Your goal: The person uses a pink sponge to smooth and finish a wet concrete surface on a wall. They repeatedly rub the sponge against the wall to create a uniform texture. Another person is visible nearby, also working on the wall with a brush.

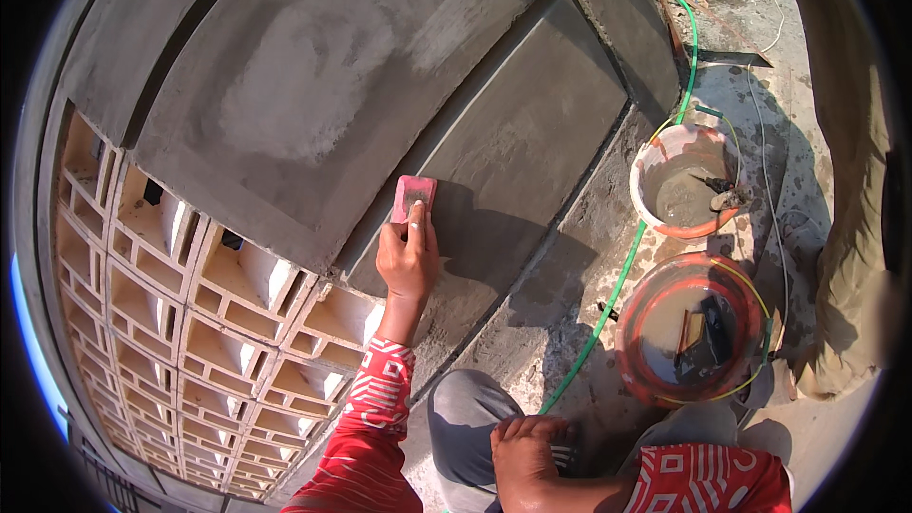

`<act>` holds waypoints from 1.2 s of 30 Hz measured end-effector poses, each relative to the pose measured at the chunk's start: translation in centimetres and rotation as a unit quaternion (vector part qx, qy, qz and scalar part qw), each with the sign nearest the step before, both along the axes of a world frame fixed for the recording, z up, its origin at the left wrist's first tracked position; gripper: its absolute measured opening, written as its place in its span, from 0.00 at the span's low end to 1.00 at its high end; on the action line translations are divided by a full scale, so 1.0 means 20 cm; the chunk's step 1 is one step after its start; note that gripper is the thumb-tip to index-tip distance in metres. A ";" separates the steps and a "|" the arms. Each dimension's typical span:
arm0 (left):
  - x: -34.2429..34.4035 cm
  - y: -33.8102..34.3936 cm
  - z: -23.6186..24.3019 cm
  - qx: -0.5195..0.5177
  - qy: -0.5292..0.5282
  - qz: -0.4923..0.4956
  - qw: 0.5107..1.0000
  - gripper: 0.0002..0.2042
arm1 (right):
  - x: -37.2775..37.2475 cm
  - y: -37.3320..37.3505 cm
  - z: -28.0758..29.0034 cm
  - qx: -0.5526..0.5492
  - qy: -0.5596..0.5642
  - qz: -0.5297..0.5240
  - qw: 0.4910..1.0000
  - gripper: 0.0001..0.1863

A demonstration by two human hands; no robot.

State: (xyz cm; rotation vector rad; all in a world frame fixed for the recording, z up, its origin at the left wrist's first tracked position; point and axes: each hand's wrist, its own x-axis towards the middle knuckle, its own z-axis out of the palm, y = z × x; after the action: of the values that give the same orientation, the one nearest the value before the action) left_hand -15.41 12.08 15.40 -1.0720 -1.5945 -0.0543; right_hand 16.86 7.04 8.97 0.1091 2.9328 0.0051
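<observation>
My left hand reaches up to the grey rendered wall and is closed on a pink sponge, a small rectangular pad smeared with grey. The index finger presses on its face. The sponge lies against the edge of a smooth grey wall panel, beside a straight groove. My right hand rests by my bent knee with its fingers curled in. Nothing shows in it, though its palm side is hidden.
To the right stand a pale bucket of grey mix and a reddish bucket holding murky water and a tool. A green hose runs past them. Openwork blocks fill the lower left. A person's trouser leg stands at the right.
</observation>
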 end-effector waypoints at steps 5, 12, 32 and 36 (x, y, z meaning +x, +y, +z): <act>-0.03 0.45 0.01 -0.005 -0.007 -0.029 1.000 0.12 | -0.05 0.07 0.01 0.029 -0.053 -0.005 0.998 0.22; 0.28 0.11 -0.39 -0.162 -0.214 -0.165 0.949 0.13 | 0.03 0.16 -0.05 -0.041 -0.010 -0.045 0.998 0.21; 0.91 0.65 -1.78 -0.473 -0.430 -0.051 0.767 0.18 | -0.01 0.37 -0.36 -0.146 -0.008 -0.108 0.983 0.22; 0.92 0.51 -1.86 -0.446 -0.467 -0.060 0.762 0.19 | -0.02 0.30 -0.32 -0.148 -0.019 -0.065 0.987 0.20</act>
State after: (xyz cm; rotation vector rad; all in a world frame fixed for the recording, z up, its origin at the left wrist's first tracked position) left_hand 3.03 22.23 -21.72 -2.1068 -2.5559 0.1270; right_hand 16.44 12.96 2.53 0.2503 2.8434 -0.4417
